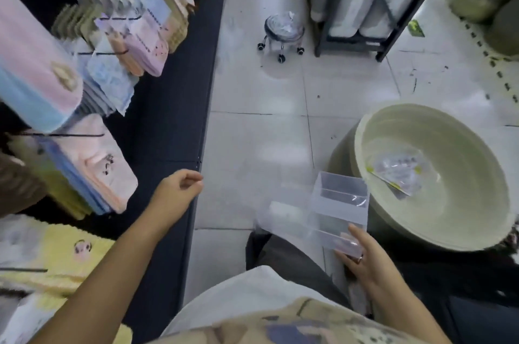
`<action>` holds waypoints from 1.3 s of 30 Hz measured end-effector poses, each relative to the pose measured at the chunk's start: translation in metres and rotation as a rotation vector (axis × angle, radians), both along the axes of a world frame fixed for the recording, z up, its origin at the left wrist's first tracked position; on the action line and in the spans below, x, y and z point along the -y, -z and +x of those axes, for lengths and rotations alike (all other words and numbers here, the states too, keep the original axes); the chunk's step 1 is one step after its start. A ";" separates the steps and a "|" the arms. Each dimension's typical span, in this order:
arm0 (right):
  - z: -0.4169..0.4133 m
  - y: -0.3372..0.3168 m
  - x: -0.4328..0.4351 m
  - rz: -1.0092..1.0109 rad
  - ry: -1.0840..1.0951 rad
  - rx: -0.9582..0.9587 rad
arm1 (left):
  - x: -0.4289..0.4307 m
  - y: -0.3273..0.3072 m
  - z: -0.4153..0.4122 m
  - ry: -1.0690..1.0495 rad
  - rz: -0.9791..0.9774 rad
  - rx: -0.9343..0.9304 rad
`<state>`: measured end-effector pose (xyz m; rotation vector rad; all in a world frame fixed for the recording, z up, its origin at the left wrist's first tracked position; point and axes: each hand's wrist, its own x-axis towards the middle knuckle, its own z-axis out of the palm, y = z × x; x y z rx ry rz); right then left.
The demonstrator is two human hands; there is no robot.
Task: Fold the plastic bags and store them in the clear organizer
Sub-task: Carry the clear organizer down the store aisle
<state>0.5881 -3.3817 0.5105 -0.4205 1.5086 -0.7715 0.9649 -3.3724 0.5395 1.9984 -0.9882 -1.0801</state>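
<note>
The clear organizer (pixel 338 204) with several compartments sits low in the middle, over my lap. My right hand (pixel 365 258) holds its near end, fingers around the edge. A blurred clear plastic bag (pixel 283 217) lies against the organizer's left side. More clear plastic bags (pixel 398 172) with yellow marks lie inside a large pale green basin (pixel 455 231) to the right. My left hand (pixel 181 187) hovers out to the left above the dark shelf edge, fingers loosely curled, with nothing visible in it.
A dark display shelf (pixel 168 107) on the left carries folded pastel towels (pixel 92 166) on hangers. A small wheeled stool (pixel 282 31) and a black metal rack (pixel 373 6) stand farther off on the white tiled floor.
</note>
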 end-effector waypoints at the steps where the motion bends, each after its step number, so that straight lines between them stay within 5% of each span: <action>1: 0.006 -0.001 0.038 0.002 -0.007 -0.002 | 0.030 0.001 0.004 -0.021 0.004 -0.008; 17: 0.190 -0.002 0.576 -0.083 -0.158 0.058 | 0.405 0.048 0.151 -0.219 0.241 -0.071; 26: 0.253 0.000 0.805 -0.004 -0.090 0.053 | 0.736 0.002 0.247 -0.109 0.062 -0.011; 33: 0.288 0.009 1.024 -0.010 -0.242 0.005 | 0.955 0.011 0.269 -0.149 -0.010 -0.007; 39: 0.350 -0.013 1.240 -0.066 -0.540 -0.062 | 1.035 0.034 0.266 -0.417 0.106 -0.116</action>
